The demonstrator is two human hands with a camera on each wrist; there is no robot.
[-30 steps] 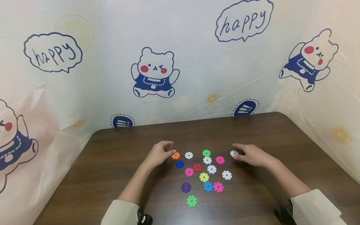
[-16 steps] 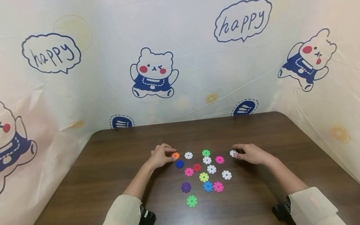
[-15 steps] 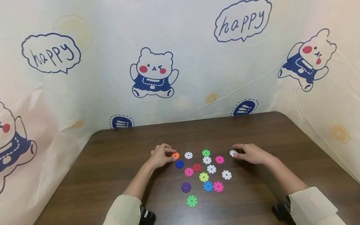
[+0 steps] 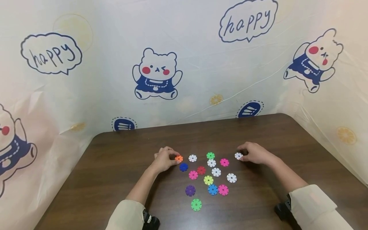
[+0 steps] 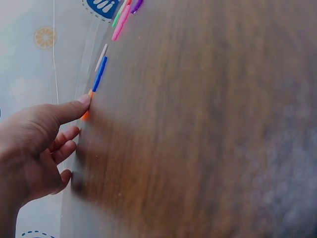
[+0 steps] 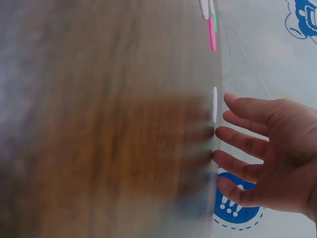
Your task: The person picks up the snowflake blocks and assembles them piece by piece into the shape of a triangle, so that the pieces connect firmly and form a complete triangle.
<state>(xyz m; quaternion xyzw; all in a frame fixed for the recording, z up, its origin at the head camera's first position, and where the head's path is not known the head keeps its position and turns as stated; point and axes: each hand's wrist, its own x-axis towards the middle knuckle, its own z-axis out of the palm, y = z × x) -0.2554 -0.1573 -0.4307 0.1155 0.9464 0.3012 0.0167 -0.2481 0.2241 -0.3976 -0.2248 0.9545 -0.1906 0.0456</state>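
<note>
Grasping seems underway: my left hand [image 4: 164, 160] pinches the orange disc [image 4: 179, 158]; my empty, spread right hand [image 4: 255, 153] should grip the white disc [image 4: 238, 156] nearest the worktop's [image 4: 86, 179] right edge.

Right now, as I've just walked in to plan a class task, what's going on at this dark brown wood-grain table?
Someone is working barehanded with flat, round, notched discs in many colours. The left hand pinches a flat orange notched disc. The right hand hovers by a flat white notched disc at the group's right end, not gripping it. The other discs lie scattered on the dark brown wood-grain table, from between the hands toward the camera.
</note>
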